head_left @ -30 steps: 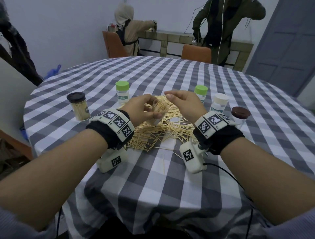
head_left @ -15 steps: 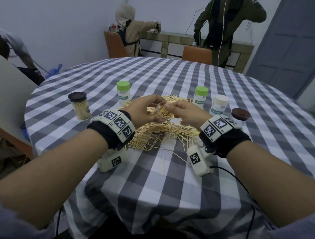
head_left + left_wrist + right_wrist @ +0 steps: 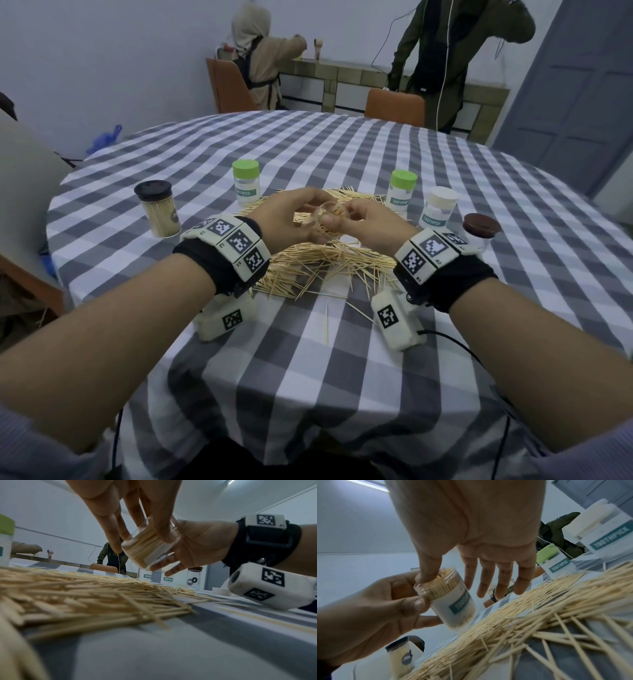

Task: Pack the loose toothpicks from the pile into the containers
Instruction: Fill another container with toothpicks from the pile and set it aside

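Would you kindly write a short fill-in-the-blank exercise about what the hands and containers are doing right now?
1. The left hand holds an open jar packed with ____.
2. The right hand rests its ____ on the jar's mouth, with the other fingers spread.
3. The jar is held above the ____ on the checked cloth.
4. The jar with the black lid is ____ of toothpicks.

Missing words: toothpicks; thumb; pile; full

Checked tablecloth (image 3: 342,359), orange chairs (image 3: 394,106)
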